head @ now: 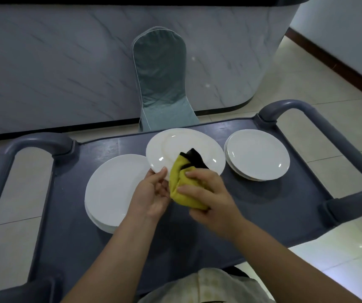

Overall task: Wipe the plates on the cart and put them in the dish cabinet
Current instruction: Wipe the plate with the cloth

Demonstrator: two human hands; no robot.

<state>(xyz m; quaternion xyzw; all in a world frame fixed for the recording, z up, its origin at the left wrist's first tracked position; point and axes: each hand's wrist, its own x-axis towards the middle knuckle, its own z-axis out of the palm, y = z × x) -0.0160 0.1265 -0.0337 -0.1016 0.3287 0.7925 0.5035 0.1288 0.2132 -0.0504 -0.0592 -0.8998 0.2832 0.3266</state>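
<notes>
- One plate [186,145], white, in your keeping: it is held tilted above the cart [88,248], between the two stacks.
- Your left hand [151,193]: one; its fingers pinch the near rim of that plate, thumb on top.
- Your right hand [208,193]: one; its fingers are curled round the cloth [182,189] and press it to the plate's face.
- One cloth, yellow with a black part, bunched.
- Two stacks of white plates on the cart top: the left stack [112,189] lies just beside your left hand, and the right stack [258,154] sits apart, near the right handle [339,145]. You cannot tell the count in either.
- Two grey handles, one at each end; the left handle [0,171] curves down at the frame edge.
- One covered chair [160,79] stands beyond the cart.
</notes>
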